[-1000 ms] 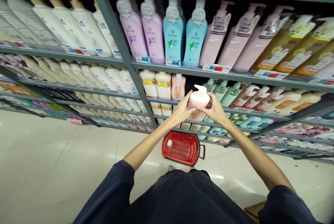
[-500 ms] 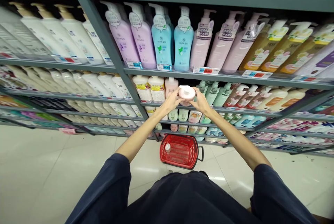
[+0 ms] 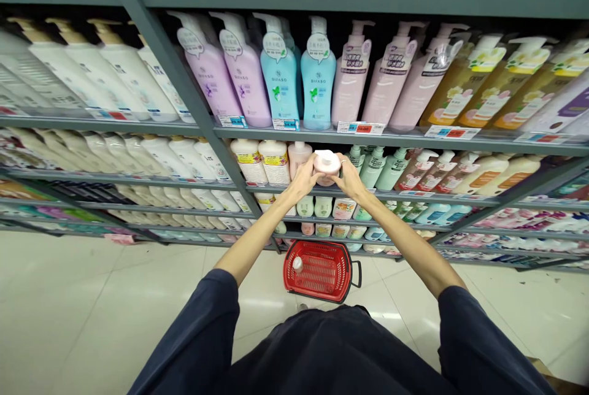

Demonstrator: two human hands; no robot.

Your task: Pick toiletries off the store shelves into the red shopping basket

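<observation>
Between my two hands is a pale pink bottle with a white top [image 3: 327,163], seen from above at the third shelf's front. My left hand [image 3: 302,179] has its fingers curled around the bottle's left side. On the opposite side, my right hand [image 3: 348,180] grips it too; a ring shows on one finger. Just behind and left of the bottle stands a similar pink bottle [image 3: 299,157] on the shelf. White bottles with yellow labels [image 3: 274,162] are farther left, and green pump bottles [image 3: 372,167] stand right of my right hand. The held bottle's lower part is mostly hidden.
A red shopping basket [image 3: 343,254] with a black handle sits on the floor below, holding a small white-topped container [image 3: 297,264]. Above my hands, a grey shelf edge [image 3: 405,142] carries purple, blue, pink and amber pump bottles. A pale tiled floor [image 3: 138,309] lies beneath.
The bottle has tilted a little, showing more of its pink side. Both hands still hold it. The view has shifted slightly, so the shelves and basket appear a little lower.
</observation>
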